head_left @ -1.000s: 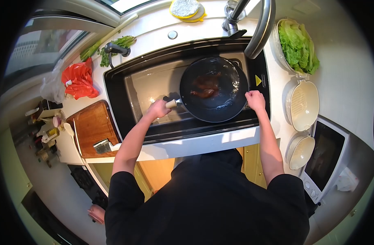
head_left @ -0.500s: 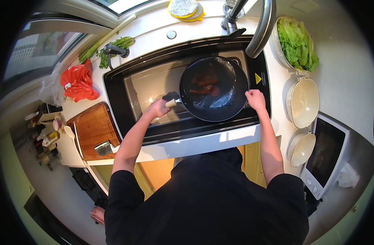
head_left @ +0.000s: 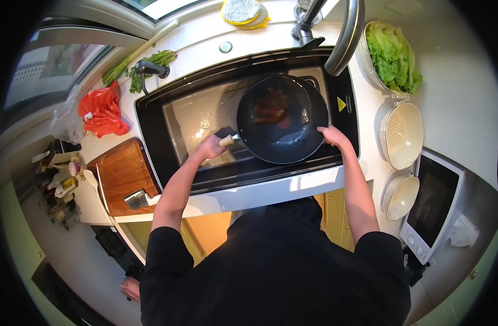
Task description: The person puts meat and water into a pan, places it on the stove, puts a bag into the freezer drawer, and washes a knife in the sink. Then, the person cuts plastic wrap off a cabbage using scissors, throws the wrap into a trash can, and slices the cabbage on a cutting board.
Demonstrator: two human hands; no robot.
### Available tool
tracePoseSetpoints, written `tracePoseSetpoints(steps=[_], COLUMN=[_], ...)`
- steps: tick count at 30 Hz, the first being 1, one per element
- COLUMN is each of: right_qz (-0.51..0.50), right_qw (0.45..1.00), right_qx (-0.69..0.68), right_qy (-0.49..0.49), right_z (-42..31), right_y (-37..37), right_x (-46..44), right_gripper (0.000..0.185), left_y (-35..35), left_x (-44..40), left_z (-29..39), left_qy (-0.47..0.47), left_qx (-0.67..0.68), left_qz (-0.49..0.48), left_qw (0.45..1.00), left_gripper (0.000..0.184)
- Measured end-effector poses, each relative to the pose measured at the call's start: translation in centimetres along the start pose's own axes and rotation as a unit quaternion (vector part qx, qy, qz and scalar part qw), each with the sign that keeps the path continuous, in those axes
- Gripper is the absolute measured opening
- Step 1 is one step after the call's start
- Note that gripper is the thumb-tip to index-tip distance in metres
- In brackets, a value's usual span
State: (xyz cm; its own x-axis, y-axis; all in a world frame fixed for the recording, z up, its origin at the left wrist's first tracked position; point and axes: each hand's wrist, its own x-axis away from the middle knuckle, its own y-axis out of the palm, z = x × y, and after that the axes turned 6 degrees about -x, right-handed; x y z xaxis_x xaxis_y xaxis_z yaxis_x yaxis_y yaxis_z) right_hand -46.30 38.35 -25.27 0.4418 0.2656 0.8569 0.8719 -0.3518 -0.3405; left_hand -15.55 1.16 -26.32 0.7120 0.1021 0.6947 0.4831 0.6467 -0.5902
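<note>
A black wok (head_left: 260,141) sits over the dark sink (head_left: 178,119), with clear liquid and light reflections inside. Reddish-brown shapes show in its middle; whether they are reflections or contents I cannot tell. My left hand (head_left: 210,147) is closed around the wok's light wooden handle (head_left: 227,140). On the opposite side, my right hand (head_left: 331,136) grips the wok's right rim, fingers curled at the edge. The faucet (head_left: 346,41) arches above the sink behind the wok.
Left of the sink lie a cutting board (head_left: 121,174) with a cleaver (head_left: 137,199), a red plastic bag (head_left: 103,111) and green stalks (head_left: 151,68). To the right stand a basket of lettuce (head_left: 393,57), two cream baskets (head_left: 403,136) and a microwave (head_left: 431,201).
My right hand has shifted slightly left, its fingers now further over the wok's rim. The liquid and reflections inside the wok have changed shape. My left hand keeps its hold on the handle.
</note>
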Motion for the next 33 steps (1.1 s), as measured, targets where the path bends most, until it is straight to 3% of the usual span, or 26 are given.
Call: tracePoseSetpoints(steps=[2, 5, 18, 25, 31, 33], right_qz=[-0.059, -0.077, -0.064, -0.068, 0.008, -0.005], right_qw=[0.997, 0.996, 0.995, 0.995, 0.983, 0.984], right_qx=[-0.010, -0.017, -0.059, -0.079, -0.087, -0.092], right_qy=[0.041, 0.034, 0.046, -0.008, -0.159, -0.153], right_z=[-0.2, -2.5, -0.8, -0.8, 0.1, -1.0], right_y=[-0.7, -1.1, -0.9, 0.0, 0.4, -0.5], right_x=[-0.5, 1.6, -0.5, 0.5, -0.2, 1.5], right_gripper=[0.041, 0.042, 0.031, 0.034, 0.044, 0.045], left_y=[0.6, 0.9, -0.9, -2.7, -4.4, -4.7], left_x=[-0.9, -0.8, 0.0, 4.0, 7.4, 8.6], left_z=[-1.0, -1.1, 0.0, 3.0, 5.4, 5.9], left_qy=[-0.020, -0.035, -0.068, -0.110, -0.138, -0.146], left_qx=[0.009, 0.030, 0.004, -0.071, -0.147, -0.151], left_qz=[-0.017, -0.029, 0.005, 0.063, 0.131, 0.152], left_qw=[1.000, 0.998, 0.998, 0.989, 0.971, 0.966], left_gripper=[0.033, 0.033, 0.028, 0.026, 0.024, 0.024])
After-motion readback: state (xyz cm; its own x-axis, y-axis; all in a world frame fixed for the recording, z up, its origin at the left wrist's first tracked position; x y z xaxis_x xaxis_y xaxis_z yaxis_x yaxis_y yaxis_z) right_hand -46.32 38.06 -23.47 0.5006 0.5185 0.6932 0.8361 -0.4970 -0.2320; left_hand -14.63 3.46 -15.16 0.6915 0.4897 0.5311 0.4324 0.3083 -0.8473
